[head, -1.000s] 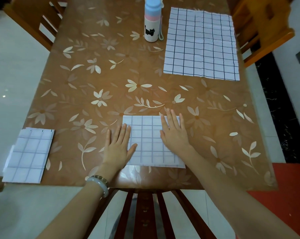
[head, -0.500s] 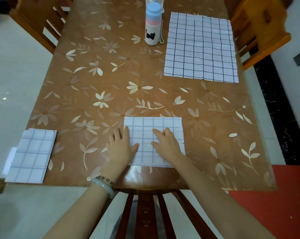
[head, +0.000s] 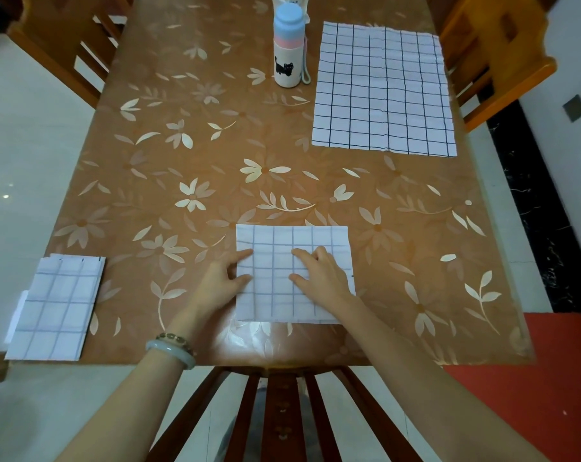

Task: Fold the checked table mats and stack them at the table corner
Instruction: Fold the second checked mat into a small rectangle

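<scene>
1. Head view, the piece in work: a folded checked mat (head: 292, 236) lies flat on the desk (head: 182, 155), close to the near edge and straight in front of the person. It looks folded down to a small rectangle.
2. Head view, the hands: the left hand (head: 224, 283) sits at the mat's left edge, with forefinger and thumb lying on the cloth. The right hand (head: 321, 275) rests on the mat's middle with bent fingers. Each grip is narrow and touches the cloth, but whether either one pinches a layer or only presses it cannot be told.
3. Head view, what is done: a stack of folded mats (head: 55, 308) sits at the near left corner of the desk, well apart from the hands, its layers slightly offset. At least one mat appears finished and placed there.
4. Head view, what is left: an unfolded mat (head: 382, 91) is spread flat at the far right, just beside a bottle (head: 287, 45), and is untouched. The mat under the hands probably needs one more fold or a move onto the stack, and then the far one must be folded and stacked.
5. Judged so, the task is roughly at its midpoint.
</scene>
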{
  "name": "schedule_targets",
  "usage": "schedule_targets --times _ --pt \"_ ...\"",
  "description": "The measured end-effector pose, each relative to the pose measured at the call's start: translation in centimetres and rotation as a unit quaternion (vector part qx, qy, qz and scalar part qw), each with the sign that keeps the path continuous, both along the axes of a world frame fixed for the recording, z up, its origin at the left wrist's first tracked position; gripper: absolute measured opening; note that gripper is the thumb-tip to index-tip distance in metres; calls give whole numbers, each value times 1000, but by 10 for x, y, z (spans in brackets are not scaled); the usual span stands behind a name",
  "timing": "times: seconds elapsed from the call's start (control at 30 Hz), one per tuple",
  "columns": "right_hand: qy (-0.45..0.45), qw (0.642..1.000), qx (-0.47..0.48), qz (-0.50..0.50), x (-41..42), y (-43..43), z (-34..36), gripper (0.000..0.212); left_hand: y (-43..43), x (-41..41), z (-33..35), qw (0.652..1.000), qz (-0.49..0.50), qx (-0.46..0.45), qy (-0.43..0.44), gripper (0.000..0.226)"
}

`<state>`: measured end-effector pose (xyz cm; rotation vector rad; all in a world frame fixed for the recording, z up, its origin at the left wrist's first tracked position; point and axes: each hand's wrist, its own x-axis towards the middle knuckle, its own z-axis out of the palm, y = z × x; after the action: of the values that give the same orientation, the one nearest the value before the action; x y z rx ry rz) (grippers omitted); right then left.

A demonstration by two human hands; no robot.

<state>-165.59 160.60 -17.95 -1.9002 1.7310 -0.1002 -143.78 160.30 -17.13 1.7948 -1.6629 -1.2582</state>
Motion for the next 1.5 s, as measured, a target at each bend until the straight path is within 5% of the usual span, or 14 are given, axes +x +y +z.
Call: schedule_targets --times 0.37,0.6,0.9,1.07,1.37,1.5 --pt "-46 997 48 28 40 3 2 62 -1 51 14 996 -45 17 -80 56" --pt "-33 992 117 26 39 -6 9 98 8 61 16 997 -44 66 -25 85" --pt "45 981 178 59 50 -27 19 132 13 60 36 997 -71 24 -25 77" --pt "44 981 180 57 50 -28 19 134 13 44 52 997 -74 4 -10 78" --pt "5 979 196 57 45 -24 21 135 17 -7 81 984 -135 -32 -115 84" --pt "-33 985 166 40 17 -11 27 116 22 -30 85 986 -135 -17 -92 87"
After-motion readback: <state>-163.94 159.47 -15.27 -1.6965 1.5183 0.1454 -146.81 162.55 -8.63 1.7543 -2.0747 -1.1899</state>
